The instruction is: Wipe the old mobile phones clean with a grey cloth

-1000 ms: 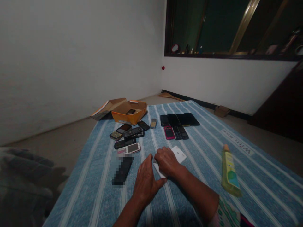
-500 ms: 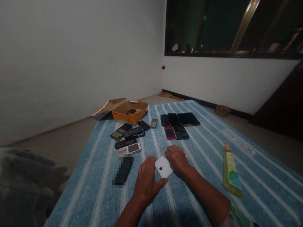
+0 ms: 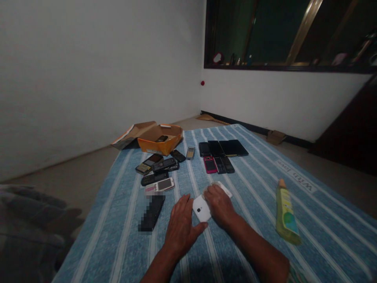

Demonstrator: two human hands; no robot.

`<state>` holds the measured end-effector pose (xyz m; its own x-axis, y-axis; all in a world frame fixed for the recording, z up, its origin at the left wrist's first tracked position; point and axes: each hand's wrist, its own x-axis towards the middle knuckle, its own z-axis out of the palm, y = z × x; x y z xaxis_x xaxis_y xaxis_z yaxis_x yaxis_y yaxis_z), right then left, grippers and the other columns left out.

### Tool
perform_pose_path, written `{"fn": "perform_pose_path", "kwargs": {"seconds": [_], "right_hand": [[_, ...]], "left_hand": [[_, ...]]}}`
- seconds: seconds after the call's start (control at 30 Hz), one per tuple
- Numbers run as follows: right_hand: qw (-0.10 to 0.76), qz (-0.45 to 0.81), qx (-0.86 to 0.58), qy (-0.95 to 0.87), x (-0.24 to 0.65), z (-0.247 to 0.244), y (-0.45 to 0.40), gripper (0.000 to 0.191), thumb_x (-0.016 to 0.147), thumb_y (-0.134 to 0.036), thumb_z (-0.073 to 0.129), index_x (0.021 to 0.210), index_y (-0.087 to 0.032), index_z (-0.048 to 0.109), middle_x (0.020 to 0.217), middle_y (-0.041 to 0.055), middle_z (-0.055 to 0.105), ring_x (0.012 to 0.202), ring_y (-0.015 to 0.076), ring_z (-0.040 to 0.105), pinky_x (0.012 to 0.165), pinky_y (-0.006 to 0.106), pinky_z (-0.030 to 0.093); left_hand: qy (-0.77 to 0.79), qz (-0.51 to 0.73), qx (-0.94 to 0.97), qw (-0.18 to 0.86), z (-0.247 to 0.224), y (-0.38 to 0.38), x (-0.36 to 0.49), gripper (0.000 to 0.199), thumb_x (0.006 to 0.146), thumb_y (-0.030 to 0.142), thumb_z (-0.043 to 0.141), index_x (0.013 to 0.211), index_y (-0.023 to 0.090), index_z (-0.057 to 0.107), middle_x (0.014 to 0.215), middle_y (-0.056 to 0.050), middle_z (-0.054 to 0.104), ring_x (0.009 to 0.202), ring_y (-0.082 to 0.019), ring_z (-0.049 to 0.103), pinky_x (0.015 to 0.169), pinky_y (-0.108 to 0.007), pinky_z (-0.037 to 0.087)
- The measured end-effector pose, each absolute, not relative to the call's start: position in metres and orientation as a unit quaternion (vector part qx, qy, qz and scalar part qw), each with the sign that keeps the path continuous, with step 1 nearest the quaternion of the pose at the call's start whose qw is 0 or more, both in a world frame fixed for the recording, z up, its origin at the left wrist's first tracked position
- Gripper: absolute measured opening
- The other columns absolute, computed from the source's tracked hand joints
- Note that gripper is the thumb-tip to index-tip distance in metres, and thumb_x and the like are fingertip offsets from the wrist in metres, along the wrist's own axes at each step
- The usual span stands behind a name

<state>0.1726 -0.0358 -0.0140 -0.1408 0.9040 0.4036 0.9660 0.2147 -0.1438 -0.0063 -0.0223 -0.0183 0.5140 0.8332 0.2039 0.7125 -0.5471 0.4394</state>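
Note:
A white phone (image 3: 201,209) lies back side up on the blue striped cloth (image 3: 247,243), its round camera lens showing. Fingers and thumb apart, my left hand (image 3: 181,226) rests against the phone's left and lower edges. My right hand (image 3: 218,202) is closed, pressed on the phone's right part with something pale at its fingertips, perhaps a cloth. Just beyond that hand another flat white item (image 3: 225,188) shows in part. To the left of my left hand lies a black phone (image 3: 153,212), partly blurred out.
Several old phones (image 3: 160,177) lie at the left, below an open orange box (image 3: 159,146) with a phone inside. Dark phones (image 3: 234,147) and a pink one (image 3: 210,165) stand in rows beyond my hands. A yellow-green bottle (image 3: 287,216) lies at the right.
My right hand has shifted slightly toward the lower left over the white phone, and more of the white item beyond it shows. My left hand stays nearly in place.

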Motion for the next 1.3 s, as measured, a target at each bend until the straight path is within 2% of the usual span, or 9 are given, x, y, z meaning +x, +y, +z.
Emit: {"fn": "perform_pose_path", "kwargs": {"seconds": [0.2,0.5,0.67,0.83,1.03,1.3], "right_hand": [[0.227,-0.054,-0.562,-0.793,0.160,-0.011,-0.042,0.015,0.090,-0.009,0.053,0.090,-0.017,0.066,0.091,0.0063,0.062,0.093,0.0211,0.051,0.093,0.034,0.040],[0.213,-0.064,-0.676,-0.703,0.202,-0.011,-0.033,0.021,0.089,-0.006,0.051,0.086,-0.017,0.068,0.089,0.0071,0.063,0.093,0.0209,0.053,0.081,0.029,0.040],[0.230,-0.086,-0.638,-0.730,0.188,-0.021,-0.037,0.018,0.089,-0.008,0.053,0.091,-0.018,0.068,0.093,0.0071,0.064,0.093,0.0219,0.053,0.087,0.032,0.040],[0.249,-0.079,-0.631,-0.730,0.186,-0.021,-0.035,0.017,0.091,-0.012,0.053,0.088,-0.019,0.068,0.090,0.0058,0.065,0.091,0.0210,0.054,0.085,0.031,0.040],[0.227,-0.072,-0.686,-0.688,0.200,-0.018,-0.023,0.020,0.089,-0.006,0.051,0.085,-0.018,0.068,0.087,0.0064,0.064,0.090,0.0207,0.055,0.080,0.029,0.039],[0.239,-0.060,-0.628,-0.738,0.175,-0.021,-0.032,0.019,0.090,-0.008,0.051,0.087,-0.019,0.067,0.091,0.0054,0.064,0.092,0.0206,0.054,0.086,0.029,0.038]], "left_hand": [[0.450,0.197,0.858,0.153,-0.016,-0.022,-0.005,0.064,0.070,0.037,0.069,0.127,0.013,0.054,0.143,-0.021,0.050,0.136,-0.039,0.042,0.109,-0.059,0.036],[0.467,0.183,0.852,0.151,-0.012,-0.024,-0.003,0.062,0.067,0.033,0.071,0.124,0.013,0.055,0.145,-0.020,0.048,0.137,-0.037,0.040,0.113,-0.055,0.032],[0.461,0.172,0.857,0.153,-0.013,-0.023,-0.004,0.063,0.070,0.035,0.070,0.126,0.012,0.054,0.147,-0.021,0.046,0.139,-0.037,0.038,0.113,-0.056,0.032],[0.463,0.157,0.860,0.144,-0.011,-0.023,-0.003,0.064,0.071,0.037,0.069,0.128,0.013,0.052,0.147,-0.020,0.046,0.139,-0.036,0.038,0.113,-0.054,0.031],[0.469,0.139,0.858,0.156,-0.004,-0.025,-0.001,0.066,0.071,0.036,0.070,0.129,0.009,0.052,0.148,-0.022,0.043,0.140,-0.036,0.036,0.115,-0.053,0.029],[0.472,0.149,0.853,0.168,-0.002,-0.025,-0.002,0.064,0.070,0.034,0.070,0.127,0.010,0.054,0.147,-0.022,0.045,0.140,-0.037,0.037,0.115,-0.054,0.029]]}}
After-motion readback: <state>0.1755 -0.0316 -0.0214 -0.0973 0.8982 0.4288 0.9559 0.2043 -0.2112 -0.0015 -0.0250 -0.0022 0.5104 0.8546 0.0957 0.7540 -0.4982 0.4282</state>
